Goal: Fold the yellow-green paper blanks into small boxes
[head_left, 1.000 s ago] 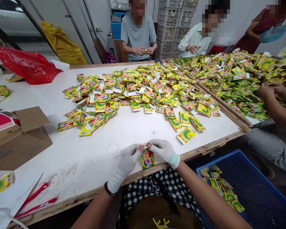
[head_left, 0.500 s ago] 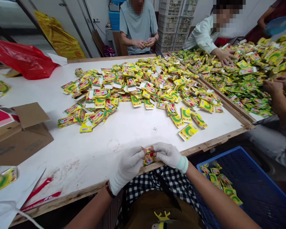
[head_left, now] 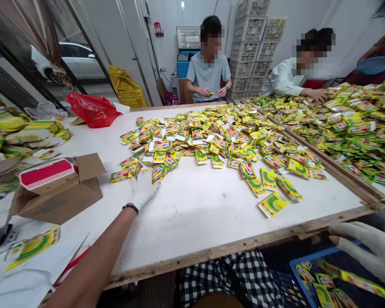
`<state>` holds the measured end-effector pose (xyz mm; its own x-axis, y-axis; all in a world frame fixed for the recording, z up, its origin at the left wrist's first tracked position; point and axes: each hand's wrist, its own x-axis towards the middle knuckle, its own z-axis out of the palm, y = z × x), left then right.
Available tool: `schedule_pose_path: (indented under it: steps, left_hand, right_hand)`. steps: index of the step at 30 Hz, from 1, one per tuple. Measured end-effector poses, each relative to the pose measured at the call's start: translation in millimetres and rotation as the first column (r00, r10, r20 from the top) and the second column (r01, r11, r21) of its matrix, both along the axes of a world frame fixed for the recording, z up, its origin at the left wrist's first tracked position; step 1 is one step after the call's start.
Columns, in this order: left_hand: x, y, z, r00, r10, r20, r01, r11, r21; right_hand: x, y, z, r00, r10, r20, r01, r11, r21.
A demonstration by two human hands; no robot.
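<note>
My left hand [head_left: 143,190], in a white glove, stretches across the white table [head_left: 199,218] and rests at the near edge of a spread pile of yellow-green sachets [head_left: 192,145]. It holds nothing that I can see. My right hand [head_left: 368,252], also gloved, hangs low at the right with its fingers apart and empty. Beneath it, a blurred strip of sachets [head_left: 362,284] lies over a blue plastic crate [head_left: 308,261] that holds more sachets. A wooden rim [head_left: 234,248] runs along the table's near side.
An open cardboard box [head_left: 60,192] with a red-and-white carton stands at the table's left, beside a red plastic bag [head_left: 91,110]. Two seated co-workers [head_left: 208,64] [head_left: 295,77] sit beyond the table, and a second wood-framed table [head_left: 349,128] heaped with sachets lies to the right.
Both hands were together at the table edge working a sachet. Now my left hand has reached forward to the pile, my right has swung right over the crate, and the view has tilted up.
</note>
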<state>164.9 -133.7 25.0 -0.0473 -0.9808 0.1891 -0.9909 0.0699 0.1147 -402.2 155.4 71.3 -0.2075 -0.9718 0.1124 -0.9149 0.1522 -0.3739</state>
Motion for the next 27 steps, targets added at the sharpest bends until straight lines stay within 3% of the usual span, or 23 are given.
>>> schedule_pose_path:
  steps: [3,5,6,8,10,11,12,14,15,16,17,19,21,24,27]
  left_hand:
    - [-15,11,-2.8,0.992,-0.126,0.028,0.125,0.992,0.027]
    - [-45,38,-3.2,0.946,-0.321,0.035,0.321,0.947,0.010]
    - [-63,55,-3.1,0.887,-0.460,0.038,0.460,0.888,0.016]
    - [-95,90,-2.8,0.715,-0.699,0.034,0.698,0.716,0.026]
    - [-118,118,-3.0,0.563,-0.826,-0.030,0.826,0.563,-0.008]
    - [-125,127,-3.2,0.543,-0.836,-0.077,0.834,0.548,-0.064]
    - [-130,134,-3.4,0.572,-0.808,-0.145,0.797,0.589,-0.138]
    - [-133,140,-4.1,0.682,-0.618,-0.391,0.562,0.785,-0.260]
    - [-134,141,-4.8,0.673,-0.470,-0.571,0.411,0.879,-0.240]
    - [-136,142,-5.9,0.591,-0.310,-0.745,0.294,0.943,-0.158]
    - [-138,142,-7.7,0.463,-0.155,-0.873,0.238,0.970,-0.045]
    - [-145,144,-12.8,0.222,0.067,-0.973,0.269,0.955,0.127]
    - [-154,146,-18.9,0.111,0.146,-0.983,0.324,0.930,0.175]
    - [-159,149,-26.3,0.089,0.145,-0.985,0.390,0.905,0.168]
    - [-152,150,-31.0,0.183,0.110,-0.977,0.461,0.868,0.185]
  right_hand:
    - [47,-13,-0.6,0.991,0.044,0.128,-0.056,0.994,0.091]
    - [102,-43,-9.7,0.958,0.115,0.263,-0.116,0.993,-0.012]
    - [129,-60,-16.7,0.927,0.193,0.322,-0.179,0.981,-0.073]
    - [175,-93,-33.5,0.838,0.374,0.398,-0.341,0.927,-0.154]
    - [207,-118,-50.6,0.737,0.461,0.494,-0.457,0.879,-0.139]
    - [218,-127,-58.4,0.692,0.453,0.562,-0.478,0.871,-0.113]
    - [227,-132,-65.3,0.653,0.413,0.634,-0.469,0.879,-0.090]
    - [239,-135,-76.3,0.566,0.302,0.767,-0.395,0.916,-0.069]
    - [244,-133,-80.5,0.505,0.262,0.822,-0.355,0.931,-0.079]
    - [248,-130,-83.8,0.436,0.242,0.867,-0.328,0.940,-0.097]
    - [251,-126,-86.4,0.363,0.242,0.900,-0.326,0.938,-0.120]
    - [255,-116,-90.0,0.252,0.253,0.934,-0.334,0.929,-0.161]
    - [257,-108,-92.3,0.236,0.251,0.939,-0.295,0.939,-0.177]
    - [254,-101,-93.3,0.348,0.228,0.909,-0.182,0.968,-0.173]
    - [247,-101,-88.0,0.501,0.233,0.834,-0.200,0.968,-0.150]
